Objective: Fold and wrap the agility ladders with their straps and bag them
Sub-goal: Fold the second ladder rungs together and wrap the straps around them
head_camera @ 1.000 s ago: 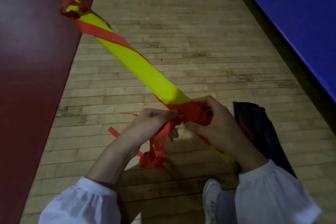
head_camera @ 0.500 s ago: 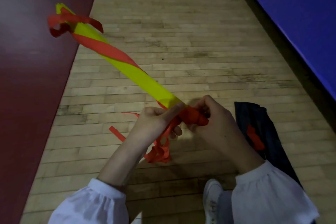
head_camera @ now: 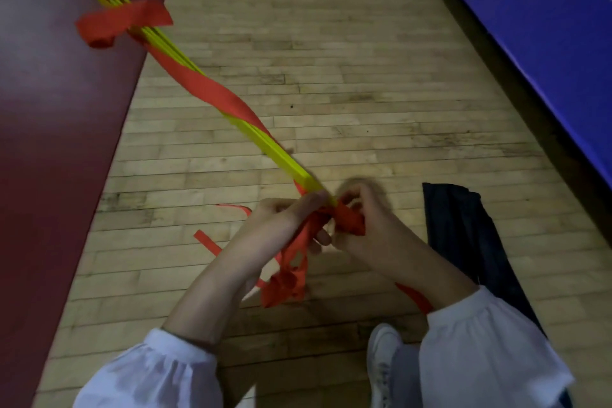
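Wood floor (head_camera: 331, 43), white shoe (head_camera: 384, 358), perhaps blue mat (head_camera: 546, 26)

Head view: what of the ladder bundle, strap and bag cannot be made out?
- Head view: the near end of the ladder bundle is hidden by the right hand and the red strap.
- Head view: the dark bag is partly covered by the right sleeve; no opening shows.
- Head view: motion blur smears the red strap's far loop.

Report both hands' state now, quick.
Left hand: closed, gripping the strap.
Right hand: closed, gripping the strap-wrapped end of the ladder.
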